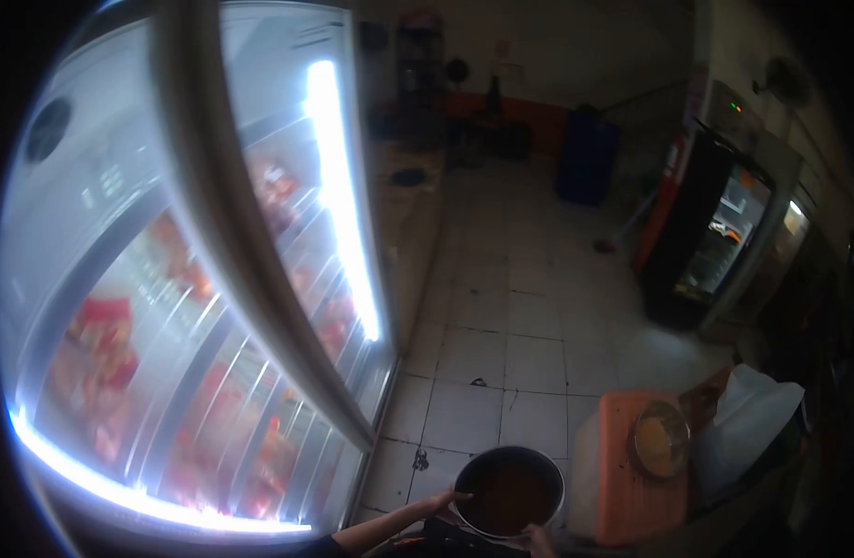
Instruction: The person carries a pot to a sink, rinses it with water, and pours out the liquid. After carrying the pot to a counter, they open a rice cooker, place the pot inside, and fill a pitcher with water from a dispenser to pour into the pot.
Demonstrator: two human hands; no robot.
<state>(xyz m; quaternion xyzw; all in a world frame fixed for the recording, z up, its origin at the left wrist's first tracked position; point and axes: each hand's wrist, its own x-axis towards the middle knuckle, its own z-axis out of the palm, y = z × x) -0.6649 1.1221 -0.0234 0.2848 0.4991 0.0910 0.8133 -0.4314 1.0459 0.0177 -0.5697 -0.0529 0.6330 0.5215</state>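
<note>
The fridge (166,325) filled the left half of the view. Its glass doors were shut, its light strips were lit, and red packs showed on the shelves behind misted glass. The tiled floor (520,307) ran from the fridge to the far wall. A cooler (715,242) stood at the right wall, dark-framed with a lit interior. A blue drum (587,153) stood at the far end of the floor, well apart from the hands.

An orange box (613,493) sat at lower right, just beside the pot. A white bag (752,418) lay against the right side of the box.

The pot (509,493) was a round metal vessel with dark reddish-brown contents. It was held over the floor at the bottom of the view, between the fridge's lower corner and the box. A bowl (659,442) with yellowish contents rested on top of the box.

The left hand (450,502) gripped the pot's left rim, fingers hooked over the edge. The right hand (538,538) touched the near rim (most of it was cut off by the frame edge). Whether it was clenched on the rim could not be told.
</note>
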